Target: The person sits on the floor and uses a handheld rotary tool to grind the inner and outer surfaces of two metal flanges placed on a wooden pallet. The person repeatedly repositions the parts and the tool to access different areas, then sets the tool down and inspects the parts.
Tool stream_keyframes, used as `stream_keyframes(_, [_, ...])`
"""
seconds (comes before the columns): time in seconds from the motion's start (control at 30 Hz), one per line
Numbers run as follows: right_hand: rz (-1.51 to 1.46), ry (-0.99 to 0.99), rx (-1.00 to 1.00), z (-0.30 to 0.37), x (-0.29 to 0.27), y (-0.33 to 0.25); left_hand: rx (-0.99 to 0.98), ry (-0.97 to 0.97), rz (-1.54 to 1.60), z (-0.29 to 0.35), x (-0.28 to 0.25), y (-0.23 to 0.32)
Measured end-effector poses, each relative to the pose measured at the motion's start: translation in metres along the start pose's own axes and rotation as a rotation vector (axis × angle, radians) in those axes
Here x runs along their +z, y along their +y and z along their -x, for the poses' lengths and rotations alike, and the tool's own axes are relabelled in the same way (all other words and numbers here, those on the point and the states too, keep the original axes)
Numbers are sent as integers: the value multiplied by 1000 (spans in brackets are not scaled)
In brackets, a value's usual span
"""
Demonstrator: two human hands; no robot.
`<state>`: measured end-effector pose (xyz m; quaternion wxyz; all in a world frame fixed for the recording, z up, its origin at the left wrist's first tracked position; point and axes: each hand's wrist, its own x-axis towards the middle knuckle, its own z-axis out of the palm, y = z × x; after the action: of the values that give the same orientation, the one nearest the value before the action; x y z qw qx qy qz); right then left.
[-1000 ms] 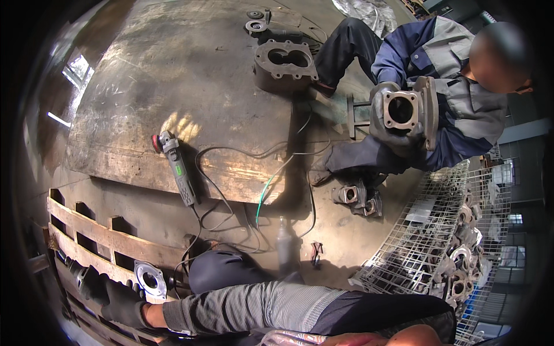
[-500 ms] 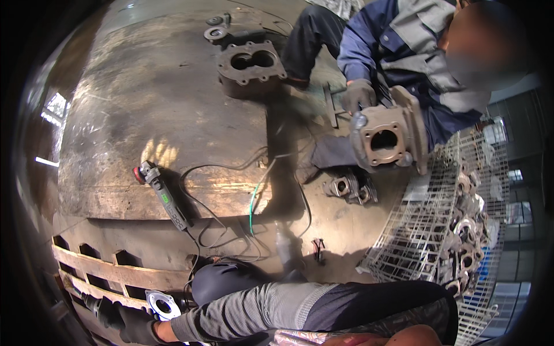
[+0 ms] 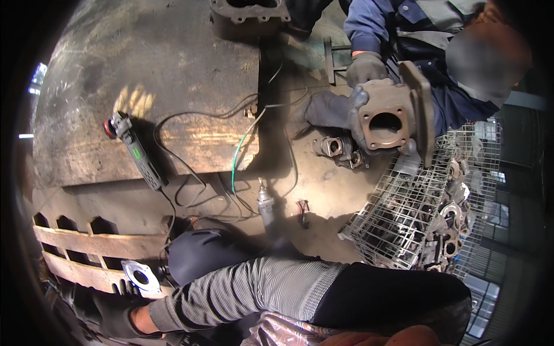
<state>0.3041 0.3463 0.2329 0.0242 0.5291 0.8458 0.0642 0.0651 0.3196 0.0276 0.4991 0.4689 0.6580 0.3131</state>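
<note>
My right arm, in a striped grey sleeve, reaches across to the lower left. There my right hand [image 3: 107, 314], in a black glove, has its fingers curled round something dark that I cannot make out. Close beside the fingertips, a silver ring-shaped flange [image 3: 152, 281] with a large central hole leans at the pallet slats. My left hand is out of sight. On the wooden board [image 3: 196, 75] lies a grey angle grinder [image 3: 137, 151] with a reddish disc. On the floor in front of me is a silver air tool [image 3: 265, 202].
A co-worker's gloved hand [image 3: 366, 69] rests at a large cast housing [image 3: 372, 98]. Small castings [image 3: 343, 153] lie below it. A wire basket [image 3: 369, 228] of metal parts stands right; a cylinder block [image 3: 248, 26] sits far. Cables [image 3: 167, 118] cross the board; a wooden pallet [image 3: 86, 239] lies left.
The whole view has shifted, so the board and grinder appear higher and further left. My right hand stays by the flange. The silver air tool now shows more clearly.
</note>
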Motion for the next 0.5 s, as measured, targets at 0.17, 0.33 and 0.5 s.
stream_keyframes(0.17, [511,39,-213,11,3,14,-31,18,14,16,-11,0])
stream_keyframes(0.33, [516,125,-201,22,0,19,-62,26,44,32,-16,-2])
stream_keyframes(0.5, [454,69,-253,26,-7,23,-74,25,85,43,-16,1])
